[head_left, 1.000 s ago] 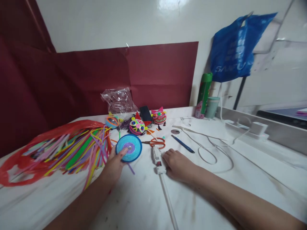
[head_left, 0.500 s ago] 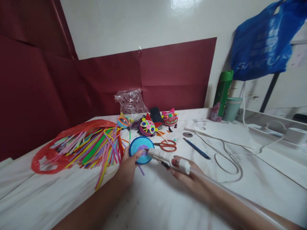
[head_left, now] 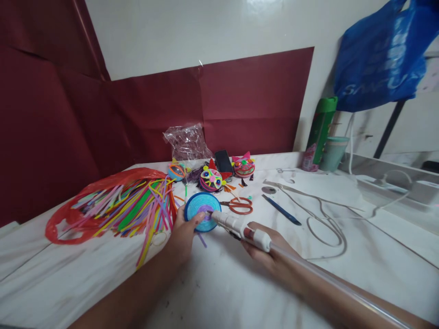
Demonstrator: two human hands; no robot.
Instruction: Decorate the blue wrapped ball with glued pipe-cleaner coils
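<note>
My left hand (head_left: 184,233) grips the lower left rim of a round blue disc (head_left: 203,203) with a purple centre, its thumb lying over the face. A thin purple strip (head_left: 202,240) sticks out below the disc. In my right hand (head_left: 269,249) is a white hot glue gun (head_left: 240,227), its nozzle at the purple middle of the disc; whether it touches cannot be made out. A long clear glue stick (head_left: 329,276) runs out of the gun's back along my right forearm. Just behind the gun lie orange-handled scissors (head_left: 240,205).
At left, a red plastic bag (head_left: 55,228) holds many coloured strips (head_left: 137,210). Several decorated round faces (head_left: 210,179), a phone (head_left: 224,163) and clear wrapping (head_left: 188,144) sit behind. To the right are a blue cutter (head_left: 281,210), a looped cable (head_left: 338,228), a green can (head_left: 320,135) and a cup (head_left: 333,153).
The view has shifted slightly, so most things appear a little higher. Both hands keep their hold, and the glue gun's nozzle stays over the disc's centre.
</note>
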